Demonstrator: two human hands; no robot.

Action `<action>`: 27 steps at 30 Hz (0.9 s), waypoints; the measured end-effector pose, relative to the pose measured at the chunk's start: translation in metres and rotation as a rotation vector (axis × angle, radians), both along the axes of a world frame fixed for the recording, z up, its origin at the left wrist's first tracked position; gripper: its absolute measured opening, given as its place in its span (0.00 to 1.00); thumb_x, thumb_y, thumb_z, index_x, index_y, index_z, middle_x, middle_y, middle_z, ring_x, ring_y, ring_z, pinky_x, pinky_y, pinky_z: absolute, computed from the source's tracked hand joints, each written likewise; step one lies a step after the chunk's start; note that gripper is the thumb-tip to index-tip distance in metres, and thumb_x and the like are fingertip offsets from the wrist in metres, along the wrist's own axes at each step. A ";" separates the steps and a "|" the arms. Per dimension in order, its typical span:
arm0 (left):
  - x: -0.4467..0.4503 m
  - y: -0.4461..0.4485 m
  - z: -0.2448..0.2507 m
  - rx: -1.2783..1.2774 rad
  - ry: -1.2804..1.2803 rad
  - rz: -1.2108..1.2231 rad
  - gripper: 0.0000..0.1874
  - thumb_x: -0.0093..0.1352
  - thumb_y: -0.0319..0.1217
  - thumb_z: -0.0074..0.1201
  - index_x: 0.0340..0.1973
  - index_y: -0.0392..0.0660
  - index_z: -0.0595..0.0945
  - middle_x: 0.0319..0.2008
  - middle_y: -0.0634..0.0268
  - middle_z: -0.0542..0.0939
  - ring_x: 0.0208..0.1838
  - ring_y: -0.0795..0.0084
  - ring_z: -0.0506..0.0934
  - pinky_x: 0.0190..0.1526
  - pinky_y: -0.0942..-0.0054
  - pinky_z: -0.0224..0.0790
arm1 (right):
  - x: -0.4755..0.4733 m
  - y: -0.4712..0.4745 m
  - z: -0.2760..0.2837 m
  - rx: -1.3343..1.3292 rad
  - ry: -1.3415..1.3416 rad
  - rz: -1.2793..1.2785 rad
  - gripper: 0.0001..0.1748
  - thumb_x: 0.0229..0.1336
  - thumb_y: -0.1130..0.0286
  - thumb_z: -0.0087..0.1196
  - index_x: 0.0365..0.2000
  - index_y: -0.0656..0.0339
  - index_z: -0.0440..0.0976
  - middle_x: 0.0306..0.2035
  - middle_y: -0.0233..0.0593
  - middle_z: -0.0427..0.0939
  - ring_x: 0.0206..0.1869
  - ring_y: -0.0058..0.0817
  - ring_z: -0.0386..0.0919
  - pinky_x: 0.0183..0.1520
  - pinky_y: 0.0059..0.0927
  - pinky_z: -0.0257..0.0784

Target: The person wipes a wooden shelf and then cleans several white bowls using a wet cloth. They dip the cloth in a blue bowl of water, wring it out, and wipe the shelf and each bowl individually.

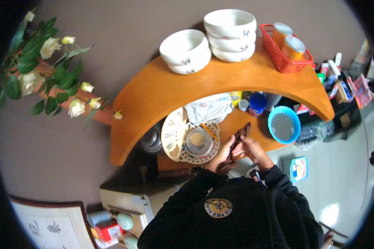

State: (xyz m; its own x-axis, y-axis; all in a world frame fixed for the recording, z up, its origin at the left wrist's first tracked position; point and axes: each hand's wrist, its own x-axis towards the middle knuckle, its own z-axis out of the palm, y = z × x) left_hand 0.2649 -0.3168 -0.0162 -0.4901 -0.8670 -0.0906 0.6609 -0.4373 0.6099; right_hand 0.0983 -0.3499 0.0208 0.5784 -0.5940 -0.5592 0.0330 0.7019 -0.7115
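Observation:
Between my two hands is a crumpled dark brown cloth (238, 140), held over the lower wooden shelf (229, 124). My left hand (223, 153) grips it along its left side. On the other side, my right hand (252, 150) has its thumb and fingers on the cloth. A blue basin (299, 124) of cloudy greyish water stands to the right of my hands. Close by on the left is a white perforated basket (216, 146) with a clear round container (199, 142) in it. A pale hand fan (172, 137) with dark characters lies partly behind that basket.
A curved wooden upper shelf (187, 96) arches over this area, bearing stacked white bowls (187, 53) and a red basket (280, 59) with two orange cans. Beneath it are a blue-lidded jar (257, 102) and a printed plastic bag (208, 109). Artificial white roses (31, 81) jut out left.

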 end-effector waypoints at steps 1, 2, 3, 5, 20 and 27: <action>0.000 0.003 0.005 0.079 -0.344 0.211 0.26 0.76 0.54 0.38 0.30 0.45 0.73 0.25 0.66 0.73 0.30 0.74 0.71 0.42 0.70 0.65 | -0.006 0.002 0.001 -0.087 0.107 0.002 0.32 0.69 0.44 0.40 0.33 0.65 0.78 0.31 0.48 0.84 0.33 0.37 0.84 0.32 0.28 0.74; 0.002 0.004 0.011 0.113 -0.571 0.329 0.24 0.77 0.51 0.42 0.40 0.39 0.78 0.37 0.61 0.78 0.40 0.71 0.75 0.50 0.69 0.66 | -0.012 0.003 0.003 -0.208 0.239 -0.015 0.30 0.67 0.44 0.45 0.38 0.65 0.78 0.36 0.45 0.83 0.39 0.32 0.82 0.37 0.29 0.73; -0.001 0.006 0.016 0.098 -0.751 0.489 0.24 0.76 0.47 0.46 0.48 0.36 0.78 0.47 0.58 0.79 0.50 0.69 0.76 0.56 0.69 0.65 | -0.016 0.004 0.005 -0.321 0.357 -0.012 0.30 0.64 0.43 0.50 0.43 0.64 0.77 0.41 0.42 0.82 0.44 0.28 0.79 0.42 0.29 0.72; 0.008 0.000 0.028 -0.094 -0.762 0.240 0.23 0.75 0.41 0.50 0.56 0.34 0.76 0.67 0.52 0.67 0.69 0.65 0.64 0.68 0.66 0.55 | -0.018 0.008 0.008 -0.427 0.316 -0.035 0.29 0.65 0.48 0.53 0.48 0.67 0.75 0.47 0.39 0.80 0.50 0.24 0.76 0.48 0.28 0.72; 0.026 -0.037 0.095 -0.404 -1.081 0.167 0.22 0.76 0.42 0.49 0.50 0.33 0.77 0.44 0.64 0.80 0.47 0.77 0.72 0.52 0.74 0.65 | -0.065 -0.014 0.048 -0.529 0.401 -0.320 0.13 0.62 0.69 0.59 0.41 0.69 0.78 0.40 0.36 0.81 0.44 0.22 0.76 0.48 0.29 0.73; 0.025 -0.060 0.073 -0.382 -1.133 0.332 0.23 0.71 0.31 0.56 0.56 0.29 0.73 0.48 0.61 0.80 0.50 0.75 0.77 0.53 0.75 0.68 | -0.082 -0.008 0.085 -0.235 -0.609 -0.506 0.28 0.60 0.74 0.57 0.60 0.64 0.66 0.57 0.41 0.75 0.56 0.33 0.75 0.62 0.36 0.69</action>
State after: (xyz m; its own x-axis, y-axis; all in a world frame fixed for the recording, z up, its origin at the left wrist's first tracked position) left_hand 0.2900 -0.3767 0.0565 -0.0522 -0.9981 -0.0342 -0.2771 -0.0184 0.9607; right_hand 0.0161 -0.3583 0.1055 0.3712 -0.9265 -0.0623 0.7326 0.3334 -0.5934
